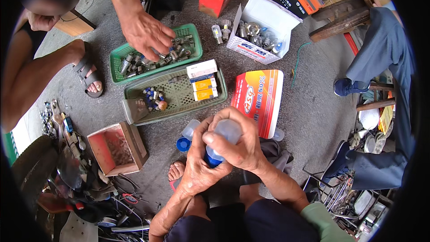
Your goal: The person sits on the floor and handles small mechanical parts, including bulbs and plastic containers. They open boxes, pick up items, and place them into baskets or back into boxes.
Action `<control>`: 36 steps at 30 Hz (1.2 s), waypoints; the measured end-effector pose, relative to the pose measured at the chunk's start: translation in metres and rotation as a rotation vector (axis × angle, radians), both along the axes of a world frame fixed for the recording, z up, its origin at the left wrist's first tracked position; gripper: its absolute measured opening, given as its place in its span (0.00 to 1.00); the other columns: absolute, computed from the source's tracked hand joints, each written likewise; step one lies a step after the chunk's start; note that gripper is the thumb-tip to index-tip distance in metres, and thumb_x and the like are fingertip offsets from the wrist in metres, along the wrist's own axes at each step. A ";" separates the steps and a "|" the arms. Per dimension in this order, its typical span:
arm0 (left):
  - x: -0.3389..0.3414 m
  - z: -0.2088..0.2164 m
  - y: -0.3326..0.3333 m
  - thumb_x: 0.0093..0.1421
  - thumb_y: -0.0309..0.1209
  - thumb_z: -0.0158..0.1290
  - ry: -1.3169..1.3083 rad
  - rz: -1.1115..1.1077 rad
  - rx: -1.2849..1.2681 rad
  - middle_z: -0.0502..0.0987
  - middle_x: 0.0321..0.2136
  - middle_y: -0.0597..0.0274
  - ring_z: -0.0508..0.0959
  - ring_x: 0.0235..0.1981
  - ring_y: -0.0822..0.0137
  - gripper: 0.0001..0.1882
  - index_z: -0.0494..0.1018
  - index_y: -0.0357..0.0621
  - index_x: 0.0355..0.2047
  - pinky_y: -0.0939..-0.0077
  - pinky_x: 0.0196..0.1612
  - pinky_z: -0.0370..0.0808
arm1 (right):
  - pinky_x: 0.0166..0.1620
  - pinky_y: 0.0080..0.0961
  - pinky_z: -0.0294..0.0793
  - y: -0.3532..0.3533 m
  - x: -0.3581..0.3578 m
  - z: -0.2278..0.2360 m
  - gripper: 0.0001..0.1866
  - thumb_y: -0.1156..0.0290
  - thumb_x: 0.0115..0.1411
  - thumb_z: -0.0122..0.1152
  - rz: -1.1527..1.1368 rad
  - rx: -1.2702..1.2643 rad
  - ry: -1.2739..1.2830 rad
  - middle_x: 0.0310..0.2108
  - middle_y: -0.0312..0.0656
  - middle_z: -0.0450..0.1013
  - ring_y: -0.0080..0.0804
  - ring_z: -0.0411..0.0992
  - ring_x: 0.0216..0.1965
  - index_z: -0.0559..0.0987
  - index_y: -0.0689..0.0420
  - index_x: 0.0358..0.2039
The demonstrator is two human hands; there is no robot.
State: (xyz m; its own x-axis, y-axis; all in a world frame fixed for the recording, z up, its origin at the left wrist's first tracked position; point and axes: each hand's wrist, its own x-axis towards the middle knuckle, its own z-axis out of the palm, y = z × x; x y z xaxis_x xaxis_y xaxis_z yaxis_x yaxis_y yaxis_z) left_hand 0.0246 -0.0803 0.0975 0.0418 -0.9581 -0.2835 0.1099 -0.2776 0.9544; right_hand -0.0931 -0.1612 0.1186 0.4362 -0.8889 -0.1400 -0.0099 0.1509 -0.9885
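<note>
Gripping with left hand [199,163] and right hand [240,146] together, holding one translucent container [228,130] between both palms; slanting its long axis away and rightward, with blue end [213,159] toward the body, perhaps partly covered; having one loose clear cup [191,129] nearer to left hand, one red-and-orange package [264,92] beyond right hand.

- Translucent plastic cylinder with a blue base [227,131]: sides largely covered by the bare left hand [198,166] and bare right hand [244,145]; contents indistinguishable.
- Co-worker's bare hand [144,31]: fingertips partly hidden; grip cannot be determined.
- Brown, red-lined open box [138,147]: small contents unidentifiable.
- Seated person in blue-grey trousers [378,47]: upper body cut off.
- Silvery tangled metal parts [363,202]: cut off at lower right.
</note>
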 end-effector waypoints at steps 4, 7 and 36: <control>-0.005 -0.002 0.014 0.48 0.24 0.69 0.130 -0.109 0.084 0.76 0.51 0.51 0.73 0.57 0.62 0.49 0.53 0.38 0.67 0.65 0.61 0.67 | 0.31 0.19 0.72 -0.015 -0.007 0.006 0.13 0.67 0.56 0.67 -0.149 0.124 -0.094 0.26 0.34 0.73 0.17 0.71 0.28 0.74 0.61 0.34; -0.006 -0.009 0.009 0.48 0.26 0.71 0.097 -0.068 -0.007 0.75 0.52 0.50 0.73 0.57 0.62 0.49 0.54 0.37 0.66 0.65 0.61 0.67 | 0.37 0.25 0.76 -0.021 -0.004 0.017 0.13 0.67 0.57 0.64 -0.113 0.081 -0.051 0.28 0.43 0.76 0.26 0.76 0.31 0.72 0.61 0.36; 0.014 -0.015 0.005 0.51 0.17 0.58 0.675 0.337 0.101 0.72 0.51 0.59 0.74 0.53 0.63 0.37 0.61 0.43 0.62 0.67 0.57 0.71 | 0.35 0.16 0.72 0.010 -0.020 -0.001 0.10 0.73 0.57 0.70 0.017 0.097 0.179 0.31 0.33 0.77 0.16 0.72 0.32 0.79 0.60 0.37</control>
